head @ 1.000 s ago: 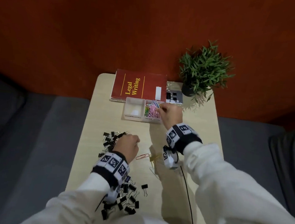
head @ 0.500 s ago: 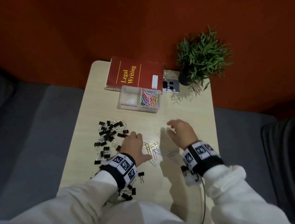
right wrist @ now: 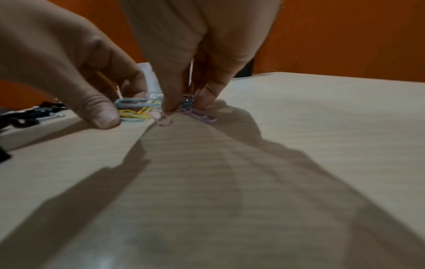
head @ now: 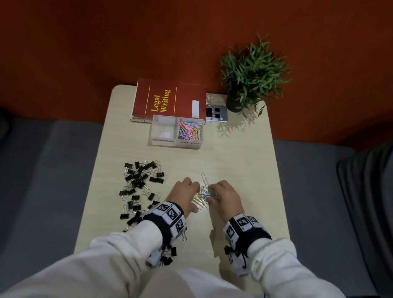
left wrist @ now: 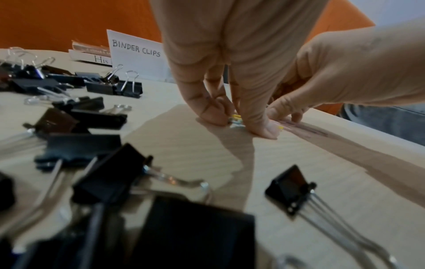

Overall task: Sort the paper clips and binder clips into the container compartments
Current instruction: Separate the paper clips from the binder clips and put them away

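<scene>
Near the middle of the head view, both of my hands meet over a small heap of loose paper clips (head: pixel 202 195) on the pale table (head: pixel 241 167). My left hand (head: pixel 184 193) has its fingers curled down, fingertips (left wrist: pixel 215 116) pressing the table with yellow clips caught between them. My right hand (head: pixel 225 197) also curls downward; in the right wrist view its fingertips (right wrist: pixel 169 107) pinch pink and purple clips against the tabletop, with the thumb set down just beside a yellow and a blue clip. One pale clip lies just above the hands in the frame, apart from both.

Left of centre, black binder clips (head: pixel 141 186) are scattered on the table, trailing down to the left wrist band; none is touched.

Higher in the frame sits the clear container (head: pixel 176 142), two compartments side by side. Its right compartment holds a pile of coloured paper clips (head: pixel 190 131). Its left compartment, with a front label reading BINDER CLIPS (left wrist: pixel 136 48) in the left wrist view, shows only a white scrap on its floor.

Behind it lies a red book (head: pixel 168 102) titled Legal Writing, with a grey marker card (head: pixel 215 112) and a potted plant (head: pixel 253 73) at the upper right.
</scene>
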A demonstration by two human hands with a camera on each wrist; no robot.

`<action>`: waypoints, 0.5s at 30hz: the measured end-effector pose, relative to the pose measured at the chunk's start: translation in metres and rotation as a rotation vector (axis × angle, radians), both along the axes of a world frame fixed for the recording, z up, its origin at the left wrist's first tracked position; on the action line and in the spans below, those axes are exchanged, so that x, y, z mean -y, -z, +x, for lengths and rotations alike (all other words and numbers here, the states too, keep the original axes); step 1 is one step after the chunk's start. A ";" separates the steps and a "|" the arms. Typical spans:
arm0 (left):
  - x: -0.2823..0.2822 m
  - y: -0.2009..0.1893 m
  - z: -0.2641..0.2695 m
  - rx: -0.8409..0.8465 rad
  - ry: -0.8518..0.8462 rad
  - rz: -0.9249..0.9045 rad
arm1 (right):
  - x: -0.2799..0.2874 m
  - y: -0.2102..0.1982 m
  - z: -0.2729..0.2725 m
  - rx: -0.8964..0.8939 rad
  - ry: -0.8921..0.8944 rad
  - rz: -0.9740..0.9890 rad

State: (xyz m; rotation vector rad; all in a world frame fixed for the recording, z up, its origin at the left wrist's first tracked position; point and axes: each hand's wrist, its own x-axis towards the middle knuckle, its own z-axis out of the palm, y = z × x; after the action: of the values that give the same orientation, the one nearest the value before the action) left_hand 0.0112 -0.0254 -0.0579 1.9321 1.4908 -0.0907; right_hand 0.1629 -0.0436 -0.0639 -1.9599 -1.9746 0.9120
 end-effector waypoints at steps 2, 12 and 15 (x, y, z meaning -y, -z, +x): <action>-0.002 0.000 0.001 -0.047 0.044 -0.018 | -0.003 0.000 -0.005 0.036 -0.009 0.024; -0.003 -0.004 0.002 -0.197 0.197 -0.075 | -0.011 -0.012 -0.007 0.251 -0.029 -0.098; -0.006 -0.008 -0.003 -0.238 0.239 -0.069 | -0.030 -0.035 -0.008 0.202 0.012 -0.046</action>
State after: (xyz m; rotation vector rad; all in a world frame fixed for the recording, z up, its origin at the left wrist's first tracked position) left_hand 0.0081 -0.0198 -0.0504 2.0920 1.3762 -0.4872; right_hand 0.1550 -0.0137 -0.0285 -2.1640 -2.0610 0.7908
